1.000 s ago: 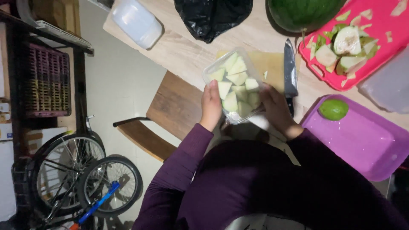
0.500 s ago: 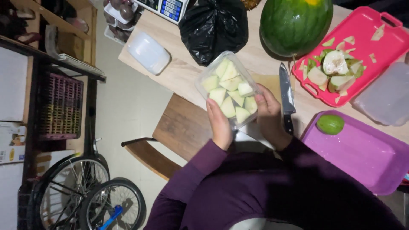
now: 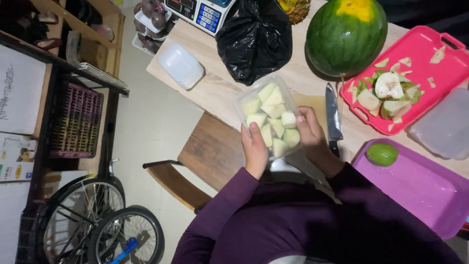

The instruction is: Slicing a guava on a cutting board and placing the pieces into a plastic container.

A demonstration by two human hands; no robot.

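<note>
1. At the far left, off the worktop [image 3: 229,88], stand a dark shelf unit [image 3: 73,98] with a pink basket [image 3: 73,122], and below it a bicycle [image 3: 93,230] on the pale floor
2. A wooden chair [image 3: 205,156] sits against the worktop's near edge, just under the hands
3. Near the worktop's left corner lies a white lidded tub [image 3: 181,65]; beyond it a scale [image 3: 200,11] and a black plastic bag [image 3: 254,36] sit along the far edge
4. The left hand [image 3: 255,149] grips the near left side of a clear plastic container [image 3: 269,117], fingers clamped on its wall; the container is full of pale green fruit chunks and is held just above the worktop's near edge
5. The right hand [image 3: 312,134] grips the opposite side, fingers wrapped round the rim; the step in hand looks like handling the filled container, and any closing of it would call for a lid, none of which is in the hands
6. A knife [image 3: 333,120] lies just right of the hands, blade away from the body; a careless sweep could meet it
7. Further right stand a watermelon [image 3: 346,34], a pink tray [image 3: 439,54] of peels and cores, a green fruit [image 3: 382,154] on a purple tray [image 3: 425,190], and a clear tub [image 3: 442,127] at the right edge
</note>
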